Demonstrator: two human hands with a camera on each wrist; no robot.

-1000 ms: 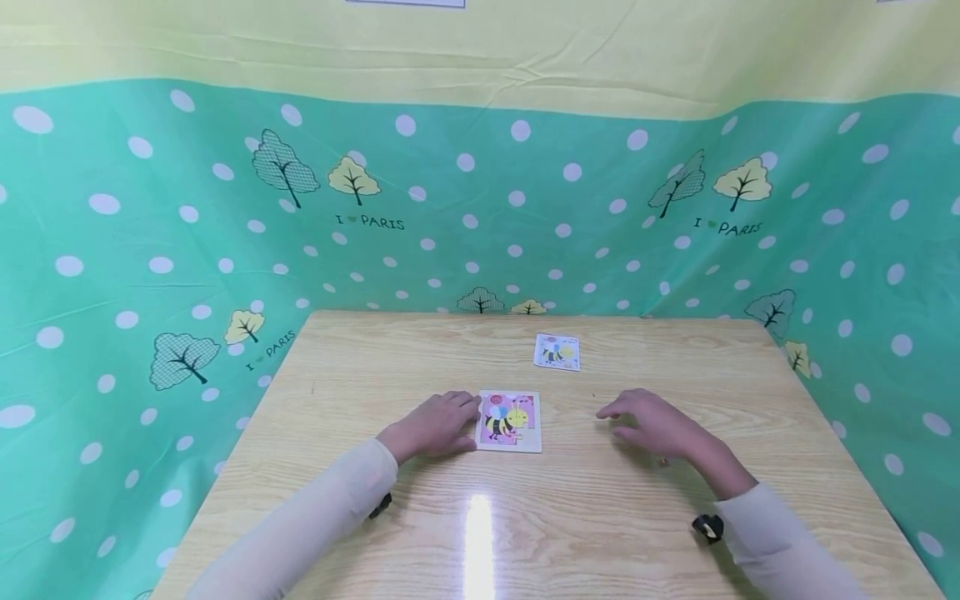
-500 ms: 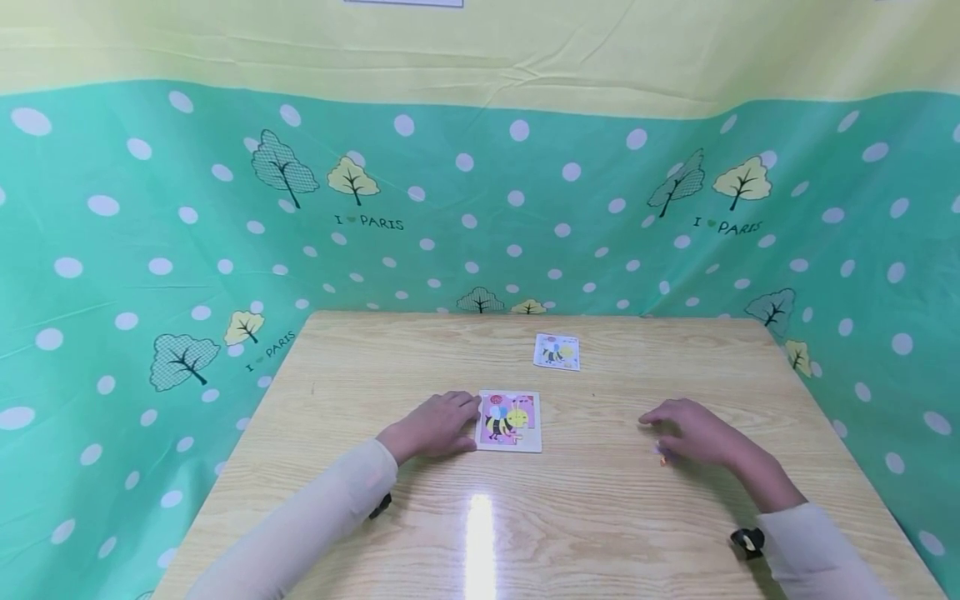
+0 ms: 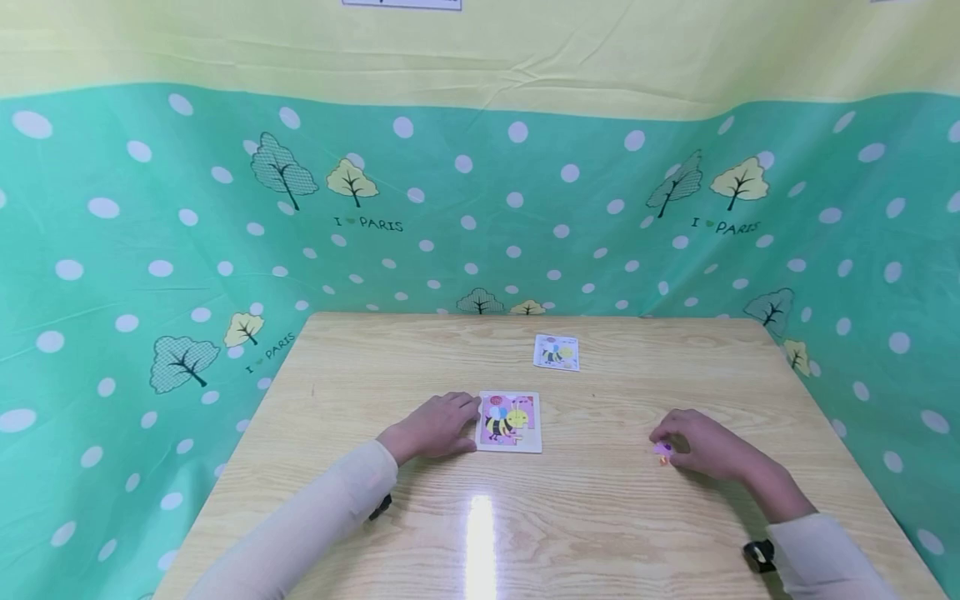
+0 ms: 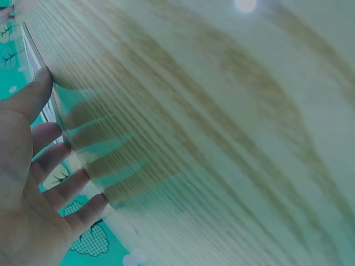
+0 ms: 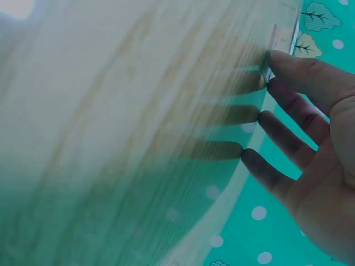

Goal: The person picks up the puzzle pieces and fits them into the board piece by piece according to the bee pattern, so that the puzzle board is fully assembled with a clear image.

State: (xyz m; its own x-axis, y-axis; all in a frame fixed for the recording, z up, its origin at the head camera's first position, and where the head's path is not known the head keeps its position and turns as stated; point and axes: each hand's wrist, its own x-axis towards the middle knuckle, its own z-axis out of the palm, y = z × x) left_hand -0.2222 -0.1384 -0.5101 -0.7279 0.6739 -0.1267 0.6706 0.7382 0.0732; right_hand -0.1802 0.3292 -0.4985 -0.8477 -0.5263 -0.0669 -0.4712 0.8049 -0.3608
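My left hand [image 3: 438,427] rests on the wood-grain table against the left edge of a square bee jigsaw puzzle [image 3: 508,422]. Its fingertips and thumb touch the frame, with the fingers spread in the left wrist view. The puzzle's lower right part is pale, without picture. Farther right, my right hand [image 3: 708,446] has its thumb and index finger curled about a small pink-purple puzzle piece [image 3: 662,448] with an orange patch at its near side. The right wrist view shows the thumb [image 5: 299,69] and index fingertip close together, the other fingertips on the table.
A smaller bee picture card [image 3: 557,352] lies behind the puzzle on the table [image 3: 375,358]. A green dotted cloth [image 3: 420,275] with printed trees hangs behind and at both sides. A bright light reflection falls on the table's front.
My right hand has moved right and toward me, down to the puzzle piece, and its thumb and index finger have curled in around it. The left hand stays at the puzzle's edge.
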